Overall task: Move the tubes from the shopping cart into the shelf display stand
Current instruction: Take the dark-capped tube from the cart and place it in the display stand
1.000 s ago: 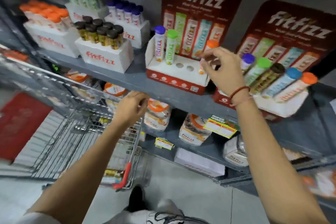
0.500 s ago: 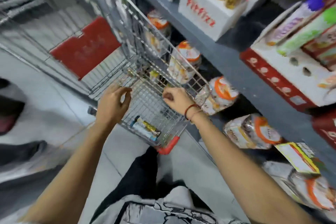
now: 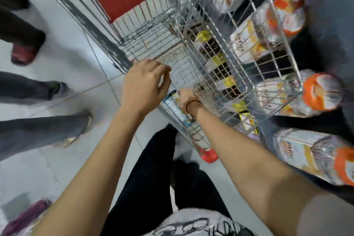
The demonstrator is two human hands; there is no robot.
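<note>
I see my right hand (image 3: 188, 96) reaching down inside the silver wire shopping cart (image 3: 208, 67), fingers closed around a blue-and-white tube (image 3: 175, 106) lying at its near end. My left hand (image 3: 145, 84) hovers over the cart's rim, fingers loosely curled, holding nothing.

Both forearms bare, no sleeves in view. Thin dark-red thread bracelet (image 3: 192, 106) around right wrist, centre of frame. Left hand (image 3: 144, 84) without rings or bands, as far as blur allows. Black trousers (image 3: 151, 174) at lower centre. Light grey top (image 3: 193, 223) with black line-drawn print at bottom edge. Dark shoe (image 3: 183, 170), probably black, beside trouser leg.
</note>
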